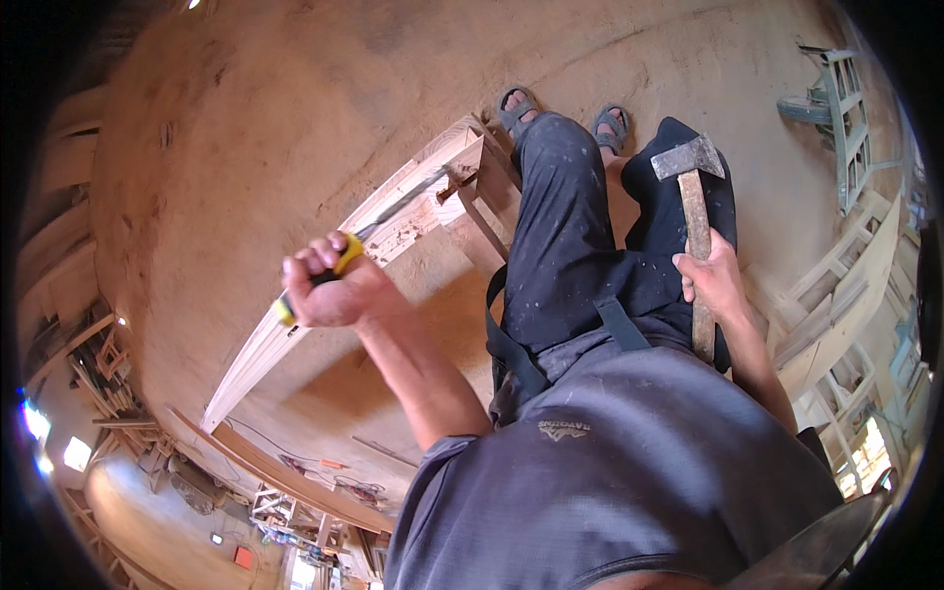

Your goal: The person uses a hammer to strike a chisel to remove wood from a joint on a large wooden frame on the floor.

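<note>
My left hand (339, 285) is closed around the yellow and black handle of a chisel (395, 208). Its long metal blade slants along a pale timber beam (258, 356), with the tip close to a dark cut-out near the beam's far end. Wood chips lie scattered around that cut. On the other side, my right hand (716, 280) grips a hatchet (696, 211) by its worn wooden handle. The grey steel head points away from me, above my dark-trousered leg. Fingers of the left hand hide part of the chisel handle.
Short timber pieces (482, 221) stand against the beam beside my left leg. Wooden frames (836, 295) are stacked along the right, near a metal frame (848, 128). A long brown board (285, 477) and cables lie at the lower left. The floor (324, 88) is dusty brown.
</note>
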Motion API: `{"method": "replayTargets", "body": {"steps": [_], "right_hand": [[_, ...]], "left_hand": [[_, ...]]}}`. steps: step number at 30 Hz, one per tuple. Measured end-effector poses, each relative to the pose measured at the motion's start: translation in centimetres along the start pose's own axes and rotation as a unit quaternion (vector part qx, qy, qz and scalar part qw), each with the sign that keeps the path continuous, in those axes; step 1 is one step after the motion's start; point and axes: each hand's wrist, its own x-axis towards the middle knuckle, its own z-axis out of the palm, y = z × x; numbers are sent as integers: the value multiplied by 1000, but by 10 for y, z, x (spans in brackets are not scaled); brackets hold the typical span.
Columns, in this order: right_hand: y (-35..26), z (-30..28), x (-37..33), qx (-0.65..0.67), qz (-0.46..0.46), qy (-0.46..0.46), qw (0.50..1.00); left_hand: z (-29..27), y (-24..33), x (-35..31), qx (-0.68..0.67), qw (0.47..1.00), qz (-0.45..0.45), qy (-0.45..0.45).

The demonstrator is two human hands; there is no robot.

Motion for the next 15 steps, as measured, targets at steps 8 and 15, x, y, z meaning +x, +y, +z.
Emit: {"method": "replayTargets", "body": {"steps": [8, 15], "right_hand": [[-8, 8, 3, -28, 9, -4, 1000], [-19, 15, 1, -70, 8, 3, 998]], "left_hand": [[19, 21, -40, 128, 953, 144, -233], [20, -25, -108, 264, 849, 292, -352]]}}
